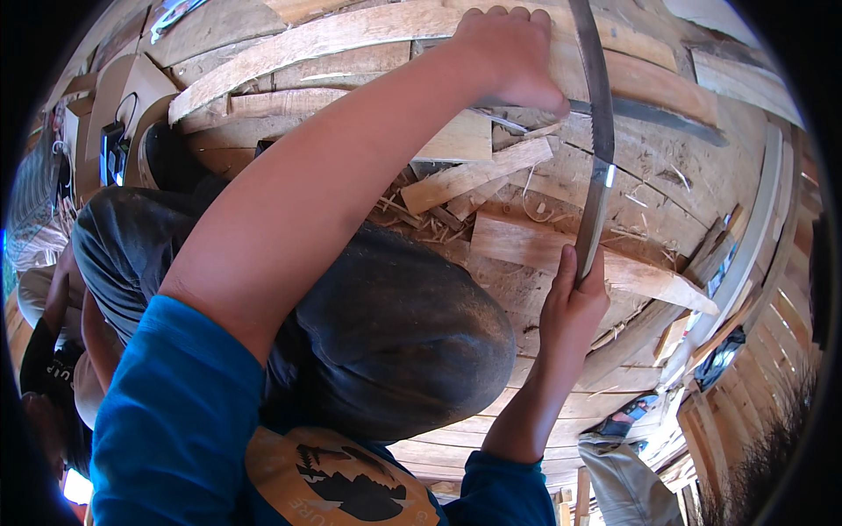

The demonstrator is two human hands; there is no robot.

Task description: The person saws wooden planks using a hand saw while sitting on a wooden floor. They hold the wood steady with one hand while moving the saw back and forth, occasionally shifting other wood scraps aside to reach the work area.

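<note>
My right hand [574,302] is closed round the handle of a long, narrow hand saw [600,105]. Its dark blade points away from me, with teeth along the left edge and a shiny collar where it meets the handle. Ahead, my left hand [509,57] bears on a long, curved wooden board [333,37], fingers curled over the far edge and thumb toward me. The saw blade crosses the boards just right of that hand; whether it touches the wood I cannot tell. A dark strip [649,114] lies under the near edge of the boards.
Offcuts [478,175] and shavings lie on the plank floor before my bent knee [403,333]. A pale board [544,241] lies near my right hand. Cardboard [145,88] stands at far left. Another person [57,359] sits at left; someone's trousered leg [627,478] shows at lower right.
</note>
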